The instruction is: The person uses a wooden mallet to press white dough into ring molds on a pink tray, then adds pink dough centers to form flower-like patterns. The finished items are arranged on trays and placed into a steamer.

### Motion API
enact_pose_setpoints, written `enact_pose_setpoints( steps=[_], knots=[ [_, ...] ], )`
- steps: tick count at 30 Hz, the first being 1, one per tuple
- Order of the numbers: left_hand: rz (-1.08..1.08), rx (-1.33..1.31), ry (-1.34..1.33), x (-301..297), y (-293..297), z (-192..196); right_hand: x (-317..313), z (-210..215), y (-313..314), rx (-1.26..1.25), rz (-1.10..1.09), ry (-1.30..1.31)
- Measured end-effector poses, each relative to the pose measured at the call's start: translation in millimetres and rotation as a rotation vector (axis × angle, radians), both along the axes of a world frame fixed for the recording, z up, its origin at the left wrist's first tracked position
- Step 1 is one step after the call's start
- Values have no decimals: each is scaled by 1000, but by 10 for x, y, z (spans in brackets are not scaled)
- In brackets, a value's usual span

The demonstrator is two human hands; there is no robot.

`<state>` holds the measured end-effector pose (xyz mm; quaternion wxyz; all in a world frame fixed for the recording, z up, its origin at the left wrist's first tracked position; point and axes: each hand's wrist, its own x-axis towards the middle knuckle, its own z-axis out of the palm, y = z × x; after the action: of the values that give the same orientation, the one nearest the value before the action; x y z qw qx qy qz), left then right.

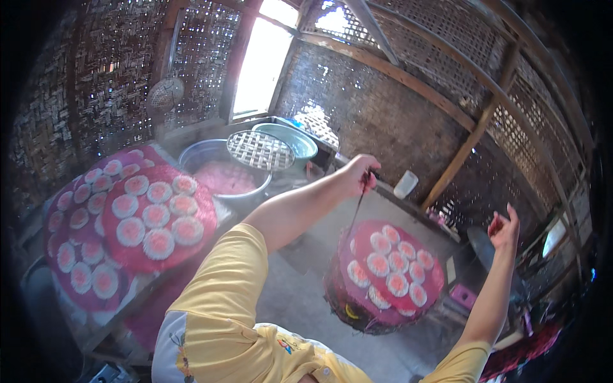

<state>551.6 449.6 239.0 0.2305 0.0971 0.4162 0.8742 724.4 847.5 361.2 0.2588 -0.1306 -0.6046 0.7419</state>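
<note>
Tray (391, 271) of pink-topped cakes hangs on a cord below our left hand (361, 173), fingers pinched shut on it; right hand (504, 230) is half-open, empty. We judge lifting underway; next, steady it level.

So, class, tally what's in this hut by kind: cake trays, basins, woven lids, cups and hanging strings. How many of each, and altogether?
Round pink trays of cakes: 3
Basins: 2
Round woven lattice lid: 1
White cup: 1
Hanging string: 1
Total: 8
</note>
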Motion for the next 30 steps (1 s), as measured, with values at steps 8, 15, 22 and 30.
enact_pose_setpoints(
  steps=[8,15,22,30],
  knots=[
    [76,-55,-86,-1246,-193,322,-1301,168,13,-96,-10,-14],
    [427,-25,131,-2093,-1208,604,-2814,457,-529,-72,283,47],
    [790,-23,289,-2392,-2534,923,-4562,813,-1451,-167,630,134],
    [1186,-182,309,-2331,-3185,857,-6151,451,-2646,-267,828,36]
  ],
)
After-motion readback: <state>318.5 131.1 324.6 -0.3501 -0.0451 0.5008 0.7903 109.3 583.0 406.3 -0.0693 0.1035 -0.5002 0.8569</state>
